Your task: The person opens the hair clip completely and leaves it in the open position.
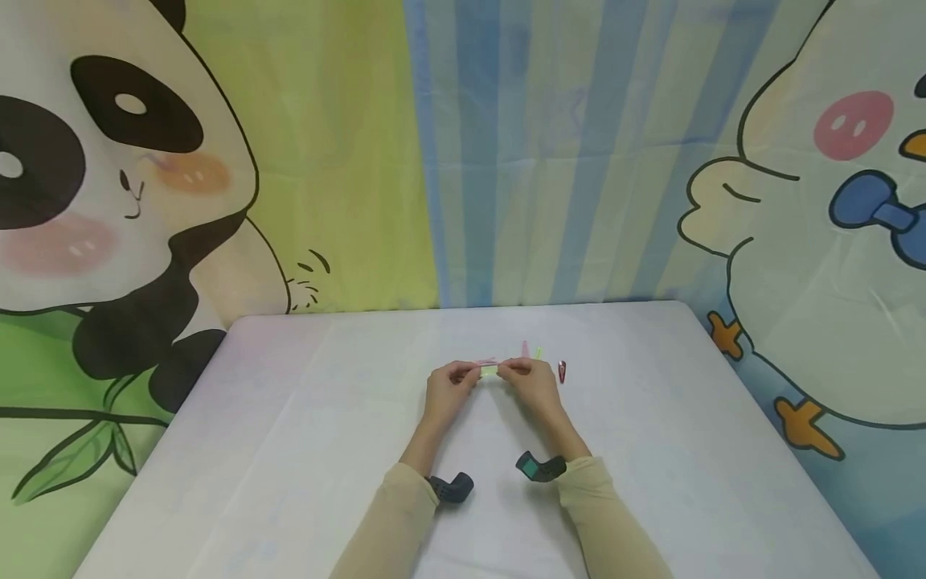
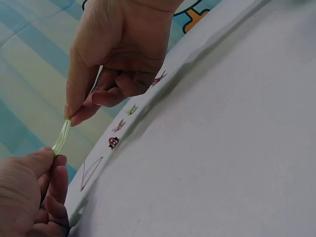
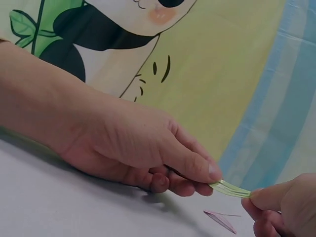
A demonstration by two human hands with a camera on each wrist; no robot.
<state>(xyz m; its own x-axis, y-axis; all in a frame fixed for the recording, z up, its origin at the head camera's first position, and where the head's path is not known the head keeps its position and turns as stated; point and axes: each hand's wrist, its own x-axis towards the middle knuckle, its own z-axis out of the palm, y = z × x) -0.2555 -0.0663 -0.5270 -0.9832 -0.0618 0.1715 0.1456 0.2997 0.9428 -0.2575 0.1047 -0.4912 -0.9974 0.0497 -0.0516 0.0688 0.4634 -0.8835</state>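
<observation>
A light green hair clip (image 1: 489, 371) is stretched between both hands, raised off the table. My left hand (image 1: 448, 394) pinches one end between thumb and fingertips. The other end is pinched the same way by my right hand (image 1: 533, 389). In the right wrist view the green clip (image 3: 231, 188) shows its slim slotted metal frame. Beyond the hands lies a pink hair clip (image 2: 91, 173) with its parts spread in a V. Part of each clip end is covered by the fingertips.
Along the far side of the white table (image 1: 325, 450) lie a red clip (image 1: 562, 371), a pink clip (image 1: 525, 349) and a green clip (image 1: 538, 352). A small red-and-white piece (image 2: 113, 142) lies near them. A patterned curtain (image 1: 347, 161) hangs behind.
</observation>
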